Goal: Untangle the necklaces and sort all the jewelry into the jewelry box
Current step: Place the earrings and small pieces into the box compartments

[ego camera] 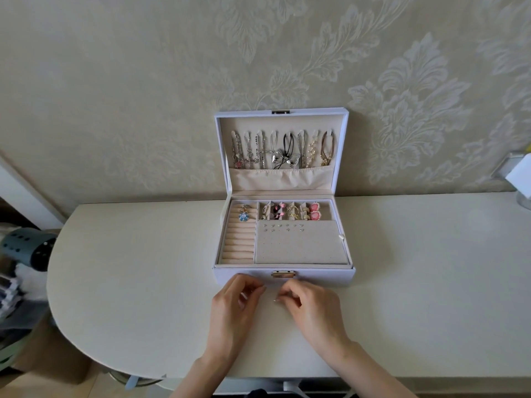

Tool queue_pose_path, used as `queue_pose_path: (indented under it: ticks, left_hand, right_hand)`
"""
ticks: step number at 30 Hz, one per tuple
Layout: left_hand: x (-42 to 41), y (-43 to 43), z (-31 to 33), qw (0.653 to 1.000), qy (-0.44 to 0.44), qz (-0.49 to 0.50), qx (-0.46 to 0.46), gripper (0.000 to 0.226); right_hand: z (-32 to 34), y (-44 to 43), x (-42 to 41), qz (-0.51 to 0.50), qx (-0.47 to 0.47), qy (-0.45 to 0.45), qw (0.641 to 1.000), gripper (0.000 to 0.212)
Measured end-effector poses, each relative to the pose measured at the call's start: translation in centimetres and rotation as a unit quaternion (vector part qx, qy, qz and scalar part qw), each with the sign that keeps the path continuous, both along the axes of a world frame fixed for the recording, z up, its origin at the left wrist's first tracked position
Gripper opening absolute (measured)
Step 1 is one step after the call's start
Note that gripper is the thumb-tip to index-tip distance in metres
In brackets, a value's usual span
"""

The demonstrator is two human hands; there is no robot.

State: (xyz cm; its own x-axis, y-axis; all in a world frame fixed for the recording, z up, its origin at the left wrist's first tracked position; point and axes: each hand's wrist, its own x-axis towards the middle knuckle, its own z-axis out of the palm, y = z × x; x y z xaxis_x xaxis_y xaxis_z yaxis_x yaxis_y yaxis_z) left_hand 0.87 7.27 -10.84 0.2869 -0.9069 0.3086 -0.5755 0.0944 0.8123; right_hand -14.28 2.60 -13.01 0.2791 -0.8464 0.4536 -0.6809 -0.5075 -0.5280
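Note:
The white jewelry box point(321, 275) stands open on the table against the wall. Several necklaces point(283, 150) hang on hooks inside its lid. A blue flower ring point(243, 216) sits in the ring rolls at the left. Pink earrings point(315, 211) and other small pieces fill the back compartments, and tiny studs point(283, 228) are pinned to the beige pad. My left hand point(237, 304) and my right hand point(310, 307) hover close together just in front of the box's gold clasp point(283, 274). Their fingers are curled with the tips nearly meeting. Whether they pinch anything is too small to see.
The white table point(143, 268) has a rounded left end and a front edge close to me. A dark blue-grey object point(28, 248) and clutter lie off the table's left side. A glass container with white paper point(521, 179) stands at the far right by the wall.

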Motion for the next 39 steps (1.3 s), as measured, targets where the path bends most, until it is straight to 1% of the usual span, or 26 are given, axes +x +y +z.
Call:
queue_pose_path:
  ticks: [4,6,7,9,11,13,15,16,18,21,23,25,28,30,32,36,39]
  left_hand:
    - [0.0,0.1,0.1,1.000,-0.003,-0.015,-0.019,0.021]
    - [0.0,0.3,0.4,0.998,-0.011,-0.034,-0.042,0.015]
    - [-0.1,0.3,0.6,0.998,-0.014,-0.044,-0.052,0.013]
    - [-0.1,0.2,1.2,0.996,-0.019,-0.055,-0.072,0.016]
    - [0.0,-0.4,2.1,0.994,-0.027,-0.060,-0.092,0.017]
    - [0.1,-1.6,3.4,0.991,-0.036,-0.064,-0.113,0.011]
    - [0.2,-3.3,4.7,0.989,-0.041,-0.061,-0.124,0.009]
    - [0.3,-4.3,5.3,0.990,-0.042,-0.059,-0.124,0.010]
    - [0.3,-6.4,6.1,0.992,-0.040,-0.055,-0.110,0.010]
    - [0.6,-9.6,6.5,0.997,-0.040,-0.039,-0.058,0.012]
    - [0.7,-11.0,6.5,0.998,-0.044,-0.035,-0.025,0.015]
    - [0.5,-11.5,6.3,0.998,-0.058,-0.036,-0.008,0.016]
    - [0.3,-11.2,6.0,0.998,-0.054,-0.039,-0.007,0.009]
    - [0.5,-11.1,5.9,0.998,-0.034,-0.041,-0.025,0.007]
    - [0.5,-11.1,6.0,0.998,-0.030,-0.048,-0.032,0.004]
    - [0.5,-11.2,5.7,0.998,-0.025,-0.043,-0.028,0.007]
    - [0.7,-11.3,5.5,0.999,-0.015,-0.037,-0.014,0.010]
  right_hand:
    - [0.3,0.2,-0.1,0.009,-0.010,0.029,0.999,0.018]
    - [0.7,0.5,-0.6,0.036,0.001,0.007,0.999,0.015]
    - [1.2,0.8,-0.9,0.059,0.014,-0.018,0.998,0.013]
    - [2.8,1.1,-1.6,0.103,0.067,-0.096,0.988,0.009]
    - [4.7,0.9,-2.1,0.114,0.110,-0.165,0.973,0.008]
    - [6.4,-0.3,-2.5,0.097,0.121,-0.205,0.967,0.009]
    - [7.8,-2.1,-2.7,0.071,0.148,-0.247,0.955,0.016]
    - [8.3,-3.2,-2.7,0.057,0.163,-0.266,0.948,0.018]
    - [9.0,-5.3,-2.6,0.036,0.180,-0.281,0.942,0.016]
    - [9.2,-8.4,-1.9,0.018,0.173,-0.258,0.950,0.017]
    - [8.9,-9.8,-1.4,0.019,0.168,-0.225,0.960,0.023]
    - [8.4,-10.6,-1.1,0.029,0.154,-0.191,0.969,0.021]
    - [7.4,-10.9,-0.9,0.044,0.119,-0.158,0.979,0.016]
    - [6.9,-11.0,-0.7,0.057,0.086,-0.123,0.987,0.017]
    - [6.6,-11.1,-0.5,0.070,0.068,-0.094,0.991,0.023]
    - [6.6,-11.0,-0.8,0.070,0.084,-0.115,0.987,0.033]
    - [6.6,-10.9,-0.8,0.069,0.077,-0.113,0.988,0.028]
